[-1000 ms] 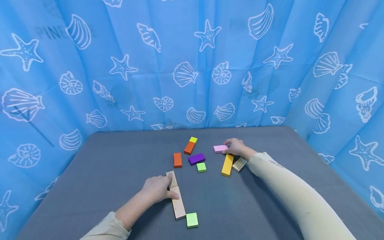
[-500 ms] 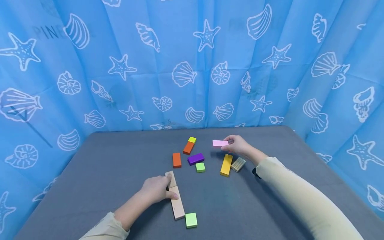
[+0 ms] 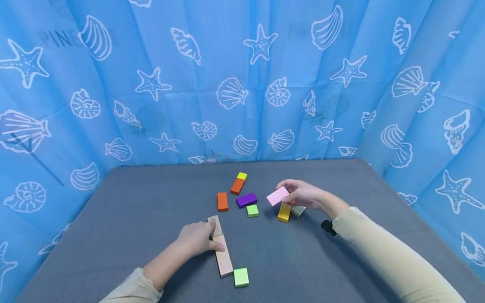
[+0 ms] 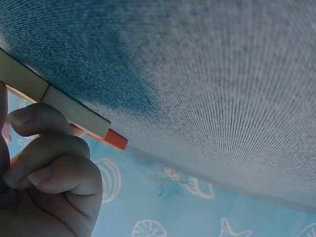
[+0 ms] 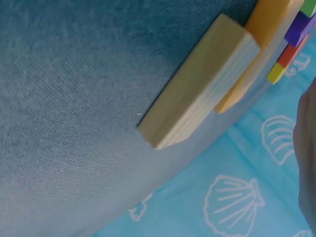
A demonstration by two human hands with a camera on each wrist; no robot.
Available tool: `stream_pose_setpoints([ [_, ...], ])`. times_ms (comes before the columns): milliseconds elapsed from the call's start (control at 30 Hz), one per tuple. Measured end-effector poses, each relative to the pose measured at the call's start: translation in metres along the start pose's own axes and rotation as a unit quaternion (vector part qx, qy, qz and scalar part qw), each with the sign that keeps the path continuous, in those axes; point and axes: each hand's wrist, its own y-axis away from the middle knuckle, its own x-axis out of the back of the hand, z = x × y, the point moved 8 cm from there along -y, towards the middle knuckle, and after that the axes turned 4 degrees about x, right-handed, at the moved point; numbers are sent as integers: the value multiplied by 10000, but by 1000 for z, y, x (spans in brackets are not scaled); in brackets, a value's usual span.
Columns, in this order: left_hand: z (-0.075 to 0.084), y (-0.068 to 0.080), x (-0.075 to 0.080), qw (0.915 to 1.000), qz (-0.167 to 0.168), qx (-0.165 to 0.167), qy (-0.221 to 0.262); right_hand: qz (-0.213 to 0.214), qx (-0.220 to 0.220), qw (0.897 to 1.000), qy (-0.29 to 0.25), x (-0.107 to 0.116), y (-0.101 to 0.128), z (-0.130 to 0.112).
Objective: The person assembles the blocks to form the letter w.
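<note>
My right hand (image 3: 299, 194) pinches a pink block (image 3: 278, 196) and holds it tilted in the air above the yellow block (image 3: 283, 212) and the striped wooden block (image 3: 298, 210). Those two lie side by side in the right wrist view, wooden block (image 5: 197, 108) and yellow block (image 5: 256, 54). My left hand (image 3: 197, 239) rests with curled fingers (image 4: 44, 163) on two beige blocks (image 3: 221, 249) laid end to end; the beige blocks (image 4: 54, 98) show at the fingertips. A light green square (image 3: 241, 277) sits at their near end.
Mid-table lie an orange block (image 3: 222, 201), a purple block (image 3: 246, 200), a small green square (image 3: 252, 211) and an orange block with a yellow-green square (image 3: 239, 183). The grey table (image 3: 132, 210) is walled by a blue seashell curtain (image 3: 242, 84).
My right hand has lifted the pink block off the table and brought it nearer, tilting it. The left hand has stayed on the beige blocks.
</note>
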Motion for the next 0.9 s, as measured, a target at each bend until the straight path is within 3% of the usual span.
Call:
stream_pose_setpoints([
  [200,0,0,0,10000,9,22,9,-63,-193,9997,-118,-14,5,7],
  [433,0,0,1,10000,24,-11,34,-61,-275,9989,382,-31,11,10],
  [900,0,0,0,10000,-37,57,-25,-247,-245,9956,874,-60,14,11],
])
